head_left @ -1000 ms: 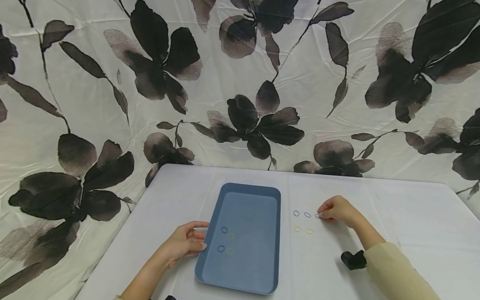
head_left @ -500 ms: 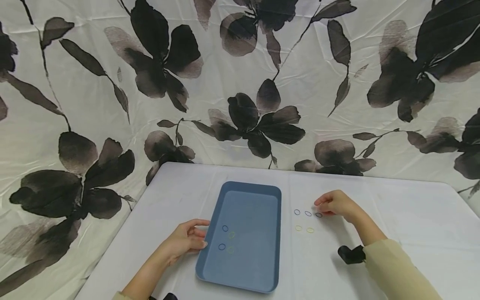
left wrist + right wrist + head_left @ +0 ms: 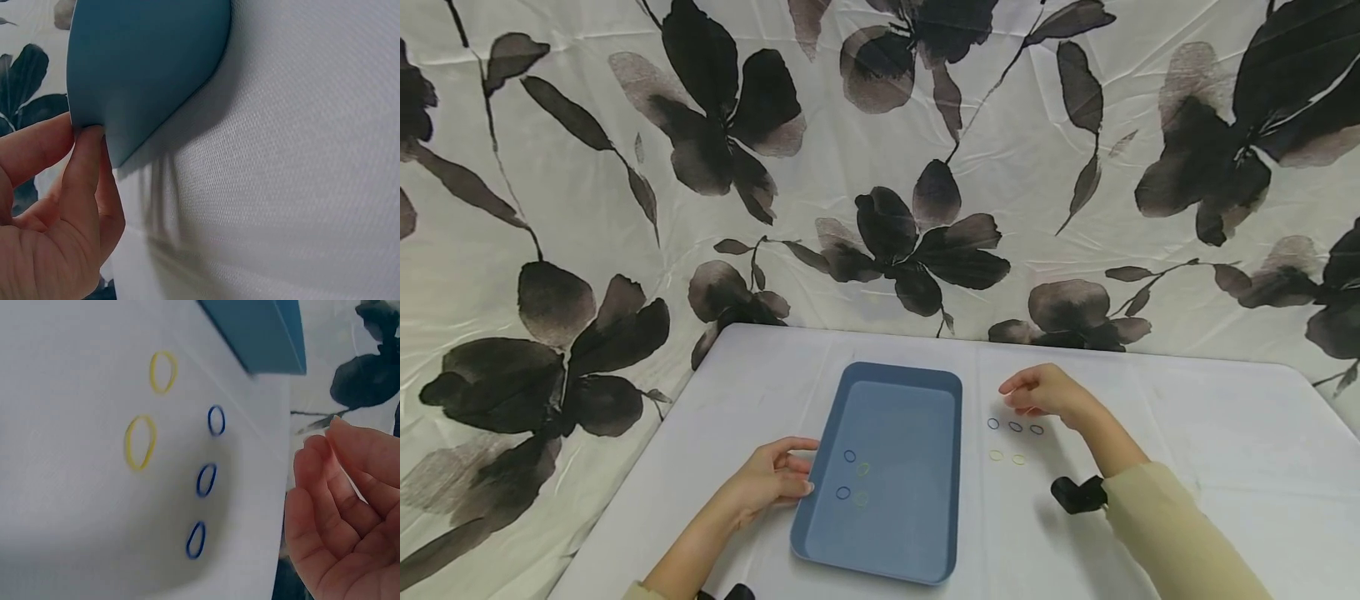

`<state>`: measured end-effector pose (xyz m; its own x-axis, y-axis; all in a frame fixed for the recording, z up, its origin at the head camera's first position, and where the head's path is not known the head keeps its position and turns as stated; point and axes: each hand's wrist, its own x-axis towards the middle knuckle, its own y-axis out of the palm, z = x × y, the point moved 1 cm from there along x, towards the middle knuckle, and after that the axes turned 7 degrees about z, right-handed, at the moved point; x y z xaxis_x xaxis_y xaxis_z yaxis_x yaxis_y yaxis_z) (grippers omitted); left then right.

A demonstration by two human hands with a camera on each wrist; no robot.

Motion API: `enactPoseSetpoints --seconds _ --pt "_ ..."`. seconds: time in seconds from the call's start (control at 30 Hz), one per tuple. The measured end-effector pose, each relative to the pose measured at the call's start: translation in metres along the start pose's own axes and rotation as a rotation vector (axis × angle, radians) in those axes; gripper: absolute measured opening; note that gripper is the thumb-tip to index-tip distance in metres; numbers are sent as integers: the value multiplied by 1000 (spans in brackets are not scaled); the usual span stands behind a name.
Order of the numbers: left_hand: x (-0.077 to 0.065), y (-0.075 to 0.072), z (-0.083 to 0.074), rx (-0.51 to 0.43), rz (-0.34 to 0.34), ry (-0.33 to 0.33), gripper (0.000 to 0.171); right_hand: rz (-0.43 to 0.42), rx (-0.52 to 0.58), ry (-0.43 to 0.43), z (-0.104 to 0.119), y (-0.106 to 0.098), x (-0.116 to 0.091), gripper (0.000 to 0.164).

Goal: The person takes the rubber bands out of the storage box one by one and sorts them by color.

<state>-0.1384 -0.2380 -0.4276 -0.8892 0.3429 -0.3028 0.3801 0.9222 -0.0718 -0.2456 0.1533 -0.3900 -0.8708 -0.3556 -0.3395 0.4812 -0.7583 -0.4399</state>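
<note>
My left hand (image 3: pixel 771 479) holds the left rim of the blue tray (image 3: pixel 951 475), thumb at the rim and fingers against the outer wall; the left wrist view shows the fingertips at the tray's edge (image 3: pixel 150 69). Inside the tray lie two blue rubber bands (image 3: pixel 843 493) and two faint yellow ones (image 3: pixel 862 469). Right of the tray, three blue rubber bands (image 3: pixel 206 480) form a row on the cloth, with two yellow rubber bands (image 3: pixel 140 442) in front. Above the blue row hovers my right hand (image 3: pixel 1048 393), its fingers loosely bent and nothing visible between them.
A white cloth covers the table (image 3: pixel 1225 450). Behind it hangs a pale curtain (image 3: pixel 820 167) with dark flowers. A black device (image 3: pixel 1078 494) sits at the right wrist beside the sleeve (image 3: pixel 1172 525).
My right hand has let go of the rightmost blue rubber band, then risen and moved left over the row. The left hand has stayed at the tray.
</note>
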Motion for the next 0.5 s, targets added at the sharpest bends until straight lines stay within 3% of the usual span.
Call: enactPoseSetpoints --seconds 0.5 --pt "2 -1 -1 20 -8 -14 63 90 25 -82 43 33 24 26"
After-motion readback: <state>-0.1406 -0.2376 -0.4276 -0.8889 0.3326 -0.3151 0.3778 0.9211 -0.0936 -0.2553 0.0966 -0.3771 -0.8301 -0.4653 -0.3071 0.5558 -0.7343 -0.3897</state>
